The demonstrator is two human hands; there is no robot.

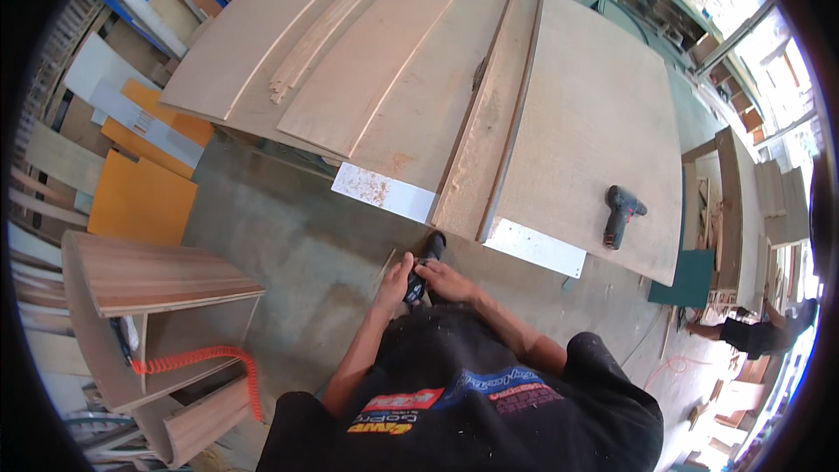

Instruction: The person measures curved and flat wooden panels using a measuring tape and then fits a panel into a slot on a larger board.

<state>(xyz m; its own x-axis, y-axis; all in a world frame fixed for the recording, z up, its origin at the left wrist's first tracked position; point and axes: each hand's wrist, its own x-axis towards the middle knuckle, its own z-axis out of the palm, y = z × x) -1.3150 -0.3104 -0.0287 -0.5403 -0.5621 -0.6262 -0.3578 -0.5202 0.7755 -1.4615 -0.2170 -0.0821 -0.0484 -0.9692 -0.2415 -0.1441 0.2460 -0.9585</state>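
One broad worktable [603, 105] spread ahead; two thin wood panels [367, 70] lay on its left half. Pair of long rails [514, 114] ran front to back, sawdust [463, 188] between them. Two white plates [535, 247] sat at near edge, either side of rails. Cordless drill [619, 214] lay near table's right corner. Left hand [398, 281] and right hand [444, 281] met in front of waist, both closed on dark object [413, 288], kind unclear, just short of table

From the wearer's head, a fisheye looks steeply down: shirt [476, 406] close at six o'clock, worktable [599, 122] farther at twelve.
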